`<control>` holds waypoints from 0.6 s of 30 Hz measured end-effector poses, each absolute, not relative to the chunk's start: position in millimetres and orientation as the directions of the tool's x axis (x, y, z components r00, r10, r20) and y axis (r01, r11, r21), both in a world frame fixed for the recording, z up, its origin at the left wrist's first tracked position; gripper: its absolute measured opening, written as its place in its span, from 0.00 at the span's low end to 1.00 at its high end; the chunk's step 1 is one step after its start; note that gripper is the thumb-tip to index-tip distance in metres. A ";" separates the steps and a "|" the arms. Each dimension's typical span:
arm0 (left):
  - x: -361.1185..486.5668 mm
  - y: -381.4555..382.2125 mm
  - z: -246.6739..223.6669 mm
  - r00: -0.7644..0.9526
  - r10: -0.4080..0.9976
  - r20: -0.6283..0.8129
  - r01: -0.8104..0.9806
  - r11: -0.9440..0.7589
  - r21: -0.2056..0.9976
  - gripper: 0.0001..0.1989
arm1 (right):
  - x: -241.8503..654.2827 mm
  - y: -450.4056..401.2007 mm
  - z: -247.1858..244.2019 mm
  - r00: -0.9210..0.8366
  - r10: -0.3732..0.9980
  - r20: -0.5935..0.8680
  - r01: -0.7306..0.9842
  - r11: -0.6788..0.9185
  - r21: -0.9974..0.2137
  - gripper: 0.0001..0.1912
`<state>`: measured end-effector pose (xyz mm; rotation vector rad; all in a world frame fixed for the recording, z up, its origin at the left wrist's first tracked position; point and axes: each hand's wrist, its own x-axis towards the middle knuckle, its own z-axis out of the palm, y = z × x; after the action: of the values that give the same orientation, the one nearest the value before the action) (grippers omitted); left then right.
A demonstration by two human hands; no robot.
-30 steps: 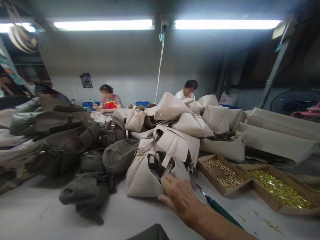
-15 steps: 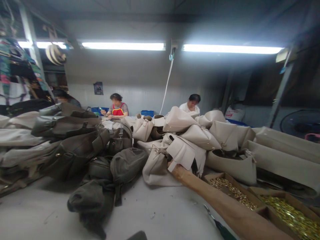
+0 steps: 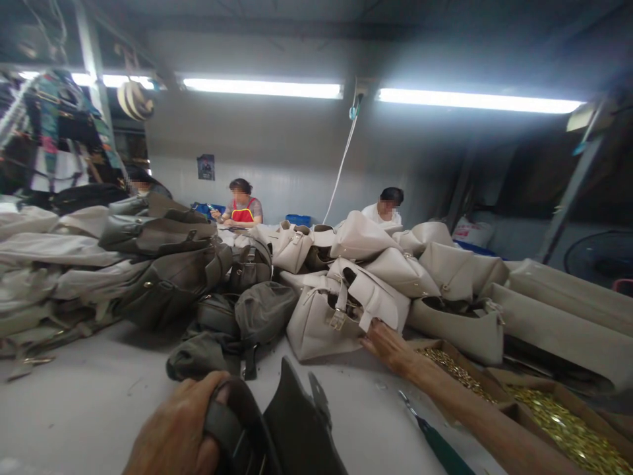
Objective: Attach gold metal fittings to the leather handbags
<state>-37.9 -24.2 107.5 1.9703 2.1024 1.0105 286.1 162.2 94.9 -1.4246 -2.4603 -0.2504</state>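
At the near edge, the left hand [image 3: 180, 422] is curled around the strap [image 3: 225, 422] of a dark green-grey bag [image 3: 301, 422], which lies just right of that hand and runs out of view at the bottom. To the right, a tool with a green handle [image 3: 440, 442] lies on the pale table [image 3: 99, 402], below the right forearm. Beyond that forearm, partly hidden by it, a cardboard box [image 3: 472, 363] holds small gold-coloured pieces; beside it, a second box [image 3: 531, 378] holds a broad layer of shinier yellow-gold ones. The right hand [image 3: 388, 346] reaches farther in, its fingertips at the lower front of a beige bag [image 3: 321, 330], near the flap; whether they pinch it, I cannot tell. That bag sits just beyond and left of the right hand and well beyond the left, its mouth partly open under a buckled strap [image 3: 339, 310], the inside too dark to read. Just behind the boxes lies another beige bag with a gaping mouth [image 3: 455, 330]. Dark bags [image 3: 173, 277] are heaped to the left, with more beige bags [image 3: 366, 237] in the middle. Past the heaps sit a person in a red apron [image 3: 243, 212] and one in a white top [image 3: 372, 212], with a blue bin [image 3: 298, 220] between them.
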 end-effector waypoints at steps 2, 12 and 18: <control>-26.0 -23.7 124.5 -0.178 0.946 0.270 0.870 0.023 0.492 0.16 | 291.4 151.7 97.3 -0.428 0.836 0.342 0.886 0.463 -0.021 0.13; -18.1 -13.9 150.2 -0.297 0.912 0.282 0.835 0.105 0.540 0.16 | 272.9 -19.3 130.2 -0.295 0.835 0.464 0.469 0.550 -0.691 0.28; -1.2 -5.9 145.4 -0.247 0.916 0.316 0.686 -0.065 0.725 0.17 | 240.3 -42.8 124.6 -0.237 0.893 0.382 0.653 0.438 -0.618 0.29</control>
<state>-1.2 -5.9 145.4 1.7297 1.9374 1.2109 240.3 -42.8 124.6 -1.2978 -1.9825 0.4318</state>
